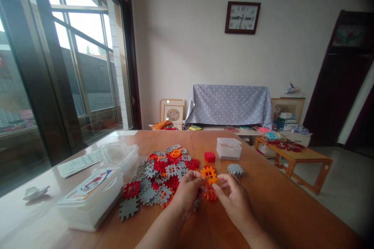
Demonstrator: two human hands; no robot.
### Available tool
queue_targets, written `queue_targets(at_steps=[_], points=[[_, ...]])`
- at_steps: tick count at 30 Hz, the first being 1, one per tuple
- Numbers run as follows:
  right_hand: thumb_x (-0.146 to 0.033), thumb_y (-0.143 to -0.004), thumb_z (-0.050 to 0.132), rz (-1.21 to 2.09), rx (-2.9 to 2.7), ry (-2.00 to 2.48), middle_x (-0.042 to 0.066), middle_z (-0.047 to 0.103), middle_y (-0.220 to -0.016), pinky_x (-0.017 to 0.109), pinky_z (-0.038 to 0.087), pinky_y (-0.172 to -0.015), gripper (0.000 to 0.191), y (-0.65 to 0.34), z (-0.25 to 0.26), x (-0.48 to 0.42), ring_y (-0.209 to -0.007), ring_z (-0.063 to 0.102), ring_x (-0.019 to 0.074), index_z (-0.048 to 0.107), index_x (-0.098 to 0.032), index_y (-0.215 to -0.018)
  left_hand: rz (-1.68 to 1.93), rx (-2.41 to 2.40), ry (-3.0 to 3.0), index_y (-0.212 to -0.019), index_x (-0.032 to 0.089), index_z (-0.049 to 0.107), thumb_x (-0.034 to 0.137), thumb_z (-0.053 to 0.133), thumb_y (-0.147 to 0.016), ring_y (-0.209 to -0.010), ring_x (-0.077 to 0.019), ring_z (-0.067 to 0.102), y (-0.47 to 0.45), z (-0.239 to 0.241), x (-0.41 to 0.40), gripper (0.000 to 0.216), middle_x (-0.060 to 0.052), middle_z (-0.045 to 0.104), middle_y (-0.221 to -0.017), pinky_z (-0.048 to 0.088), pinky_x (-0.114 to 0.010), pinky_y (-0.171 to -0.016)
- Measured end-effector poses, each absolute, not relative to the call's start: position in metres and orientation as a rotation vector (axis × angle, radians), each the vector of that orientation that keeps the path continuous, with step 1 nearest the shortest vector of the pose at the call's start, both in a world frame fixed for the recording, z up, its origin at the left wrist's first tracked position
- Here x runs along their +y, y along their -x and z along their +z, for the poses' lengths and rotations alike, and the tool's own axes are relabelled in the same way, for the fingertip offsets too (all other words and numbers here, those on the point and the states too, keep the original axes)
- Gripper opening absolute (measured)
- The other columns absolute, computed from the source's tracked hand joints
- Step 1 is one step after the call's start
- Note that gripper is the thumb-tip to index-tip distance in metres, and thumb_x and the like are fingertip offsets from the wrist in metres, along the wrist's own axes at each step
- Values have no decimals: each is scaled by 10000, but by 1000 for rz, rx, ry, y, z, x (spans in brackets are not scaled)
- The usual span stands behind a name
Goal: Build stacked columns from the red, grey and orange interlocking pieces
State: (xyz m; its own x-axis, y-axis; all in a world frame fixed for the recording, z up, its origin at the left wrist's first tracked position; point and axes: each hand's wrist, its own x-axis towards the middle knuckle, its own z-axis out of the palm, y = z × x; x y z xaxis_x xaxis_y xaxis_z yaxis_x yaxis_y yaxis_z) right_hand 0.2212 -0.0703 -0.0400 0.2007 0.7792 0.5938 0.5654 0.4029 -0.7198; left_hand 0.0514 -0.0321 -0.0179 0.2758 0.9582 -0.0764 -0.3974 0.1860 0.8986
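In the head view, an orange notched square building piece [208, 169] with a window-like grid is held upright between my two hands, above the table. The thumb and fingers of my left hand [187, 190] pinch together at its left edge. My right hand [233, 193] closes its thumb and forefinger on the right edge. A second orange piece [210, 195] shows just below; whether it is joined to the first I cannot tell. To the left lies a heap of grey, red and orange interlocking pieces [160, 166].
A small red stack [209, 157] and a grey stack [235, 170] stand beyond my hands. Behind them is a small clear box [228, 151]. On the left are a larger plastic box [97, 208], its clear lid [128, 155], a paper sheet [78, 164] and crumpled plastic [35, 193].
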Motion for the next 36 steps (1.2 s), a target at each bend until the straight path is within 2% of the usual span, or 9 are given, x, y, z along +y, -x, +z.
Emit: queue_targets(at_steps=[5, 9, 13, 17, 20, 26, 30, 36], points=[[-390, -846, 704, 212, -1496, 1297, 52, 697, -926, 364, 491, -776, 176, -222, -38, -71, -791, 649, 239, 679, -271, -974, 1080, 793, -967, -856, 207, 501, 339, 802, -691, -517, -88, 547, -51, -17, -33, 367, 48, 583, -623, 310, -187, -470], [-393, -864, 674, 233, -1494, 1345, 51, 700, -914, 357, 480, -775, 149, -225, -39, -71, -816, 645, 243, 685, -273, -950, 1144, 873, -1003, -889, 205, 514, 364, 742, -736, -560, -91, 566, -47, -10, -34, 318, 10, 644, -757, 347, -199, -502], [-398, -857, 666, 239, -1496, 1411, 46, 697, -913, 351, 473, -751, 147, -230, -45, -68, -809, 644, 238, 687, -275, -933, 1211, 1034, -1045, -942, 204, 539, 287, 669, -744, -628, -113, 613, -41, 0, -35, 250, -34, 690, -915, 379, -215, -528], [-401, -848, 657, 237, -1535, 1482, 39, 692, -886, 337, 464, -717, 143, -234, -52, -66, -786, 643, 229, 688, -275, -911, 1165, 1100, -1069, -985, 196, 549, 226, 592, -764, -604, -111, 601, -40, 1, -36, 227, -41, 682, -933, 367, -215, -502], [-405, -852, 634, 224, -1584, 1529, 32, 694, -872, 320, 463, -711, 149, -235, -55, -65, -795, 650, 224, 683, -268, -889, 1122, 1105, -1091, -1011, 191, 549, 204, 575, -778, -564, -105, 585, -42, -4, -35, 235, -29, 667, -892, 349, -211, -477], [-401, -851, 620, 211, -1668, 1606, 22, 697, -865, 298, 453, -716, 153, -233, -57, -68, -832, 656, 219, 671, -259, -876, 1008, 1119, -1171, -1039, 179, 542, 235, 588, -833, -484, -113, 530, -47, -12, -33, 218, 44, 554, -578, 325, -203, -466], [-434, -869, 601, 233, -1646, 1632, 14, 699, -843, 291, 439, -703, 188, -234, -52, -70, -813, 653, 212, 665, -258, -884, 968, 1130, -1196, -1068, 169, 536, 227, 563, -836, -477, -122, 536, -47, -15, -31, 240, 37, 562, -556, 309, -206, -450], [-416, -935, 491, 271, -1651, 1713, -6, 694, -748, 279, 367, -626, 284, -235, -41, -74, -714, 632, 186, 626, -252, -747, 944, 1109, -1229, -1135, 143, 543, 268, 583, -817, -484, -138, 539, -46, -22, -28, 344, 23, 583, -555, 276, -219, -430]])
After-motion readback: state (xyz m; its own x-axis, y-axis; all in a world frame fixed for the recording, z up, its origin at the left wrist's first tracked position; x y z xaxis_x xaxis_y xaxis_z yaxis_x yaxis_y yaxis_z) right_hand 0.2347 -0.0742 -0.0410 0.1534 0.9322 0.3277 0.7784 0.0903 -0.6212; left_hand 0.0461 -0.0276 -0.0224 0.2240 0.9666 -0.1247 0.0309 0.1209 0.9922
